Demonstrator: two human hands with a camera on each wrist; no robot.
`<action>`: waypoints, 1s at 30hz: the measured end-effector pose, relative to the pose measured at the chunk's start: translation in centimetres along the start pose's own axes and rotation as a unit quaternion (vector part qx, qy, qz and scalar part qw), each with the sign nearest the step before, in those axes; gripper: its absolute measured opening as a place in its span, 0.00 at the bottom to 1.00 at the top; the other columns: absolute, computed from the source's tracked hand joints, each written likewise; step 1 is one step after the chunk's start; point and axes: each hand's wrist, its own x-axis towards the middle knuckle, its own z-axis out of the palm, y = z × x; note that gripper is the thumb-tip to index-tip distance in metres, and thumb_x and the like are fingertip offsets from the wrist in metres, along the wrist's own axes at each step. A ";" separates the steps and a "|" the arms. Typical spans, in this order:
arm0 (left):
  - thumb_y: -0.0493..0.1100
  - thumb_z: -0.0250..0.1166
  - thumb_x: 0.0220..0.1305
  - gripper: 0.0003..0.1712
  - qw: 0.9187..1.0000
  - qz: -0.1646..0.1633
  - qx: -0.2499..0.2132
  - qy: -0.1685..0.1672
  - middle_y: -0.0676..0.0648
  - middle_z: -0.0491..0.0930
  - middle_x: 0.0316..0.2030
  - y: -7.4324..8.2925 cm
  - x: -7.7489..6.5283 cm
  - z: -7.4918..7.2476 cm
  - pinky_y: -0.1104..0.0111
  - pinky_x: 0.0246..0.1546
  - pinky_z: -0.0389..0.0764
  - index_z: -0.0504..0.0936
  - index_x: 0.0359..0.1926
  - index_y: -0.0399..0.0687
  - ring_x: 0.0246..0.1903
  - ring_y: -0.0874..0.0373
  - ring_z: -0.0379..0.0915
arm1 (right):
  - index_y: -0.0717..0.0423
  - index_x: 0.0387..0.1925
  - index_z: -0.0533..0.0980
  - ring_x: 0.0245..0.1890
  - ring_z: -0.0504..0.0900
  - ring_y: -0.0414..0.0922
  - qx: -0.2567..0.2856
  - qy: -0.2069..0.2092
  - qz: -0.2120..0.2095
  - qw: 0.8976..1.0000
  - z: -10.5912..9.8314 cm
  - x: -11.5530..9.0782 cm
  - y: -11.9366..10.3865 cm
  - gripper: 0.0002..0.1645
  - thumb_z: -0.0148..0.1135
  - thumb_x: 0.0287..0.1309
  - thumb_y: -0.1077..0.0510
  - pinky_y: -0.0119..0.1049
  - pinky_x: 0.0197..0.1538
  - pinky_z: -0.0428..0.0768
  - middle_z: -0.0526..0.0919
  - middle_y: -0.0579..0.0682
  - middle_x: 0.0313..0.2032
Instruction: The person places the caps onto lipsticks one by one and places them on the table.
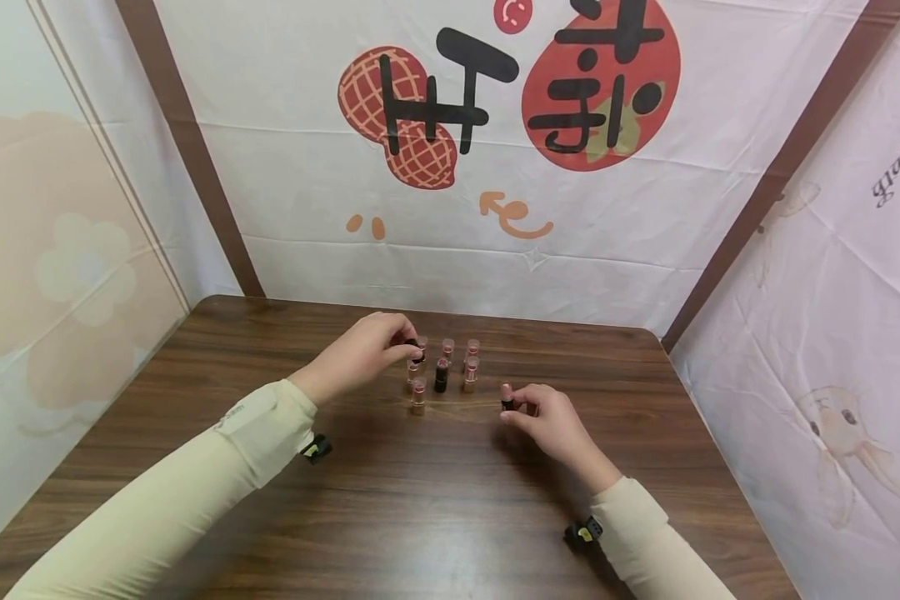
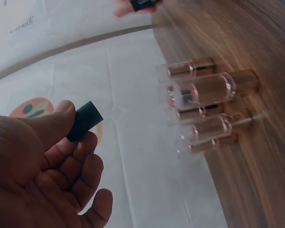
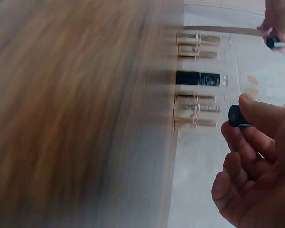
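Observation:
My left hand [image 1: 378, 343] is raised over the left side of a cluster of lipsticks and pinches a short black lipstick cap [image 2: 85, 121] between thumb and forefinger. To the right of the cluster, my right hand [image 1: 555, 418] holds a black lipstick [image 1: 507, 398] upright, its pink end on top. Fingertips cover part of that tube. One black lipstick [image 1: 441, 377] stands among several gold lipsticks [image 1: 417, 397] with see-through tops. Part of the cluster lies behind the left hand in the head view.
Everything stands on a dark wood-grain table [image 1: 420, 500] with rounded far corners. A white printed cloth [image 1: 292, 192] hangs behind it, and more cloth hangs at both sides. A small black device sits at each wrist.

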 end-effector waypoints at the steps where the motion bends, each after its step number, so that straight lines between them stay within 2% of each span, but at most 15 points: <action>1: 0.48 0.69 0.70 0.08 1.000 0.001 -0.004 -0.001 0.54 0.81 0.33 0.2 0.1 0.0 0.62 0.37 0.76 0.81 0.41 0.51 0.33 0.57 0.73 | 0.43 0.36 0.87 0.31 0.74 0.39 0.001 0.000 -0.004 1.000 0.2 0.1 -0.2 0.06 0.77 0.57 0.51 0.33 0.34 0.75 0.81 0.37 0.30; 7: 0.49 0.69 0.69 0.09 1.000 0.010 -0.002 -0.014 0.54 0.81 0.33 1.3 0.6 0.0 0.63 0.36 0.76 0.81 0.41 0.50 0.31 0.59 0.73 | 0.44 0.36 0.87 0.33 0.78 0.44 -0.001 0.005 -0.037 0.999 1.2 1.1 -1.9 0.05 0.77 0.58 0.52 0.33 0.35 0.76 0.82 0.37 0.32; 15: 0.50 0.70 0.68 0.09 0.999 0.029 -0.003 -0.018 0.56 0.82 0.33 2.6 1.2 0.4 0.64 0.37 0.76 0.83 0.40 0.51 0.32 0.60 0.74 | 0.41 0.35 0.86 0.36 0.80 0.49 0.015 -0.006 -0.058 0.998 2.4 2.5 -4.5 0.05 0.77 0.57 0.52 0.34 0.37 0.75 0.82 0.35 0.33; 21: 0.48 0.71 0.67 0.08 0.999 0.029 -0.008 -0.031 0.56 0.84 0.35 3.4 1.3 0.7 0.65 0.38 0.78 0.83 0.40 0.51 0.32 0.62 0.76 | 0.44 0.35 0.86 0.37 0.79 0.47 0.017 -0.005 -0.086 0.996 3.3 3.3 -5.9 0.06 0.77 0.58 0.51 0.33 0.38 0.76 0.83 0.36 0.33; 30: 0.48 0.71 0.67 0.08 0.998 0.028 0.008 -0.047 0.56 0.84 0.33 3.5 1.3 0.7 0.65 0.37 0.78 0.83 0.38 0.50 0.30 0.62 0.75 | 0.48 0.40 0.88 0.37 0.76 0.37 0.021 -0.010 -0.076 0.997 3.8 4.0 -6.7 0.10 0.77 0.57 0.52 0.33 0.40 0.78 0.85 0.37 0.36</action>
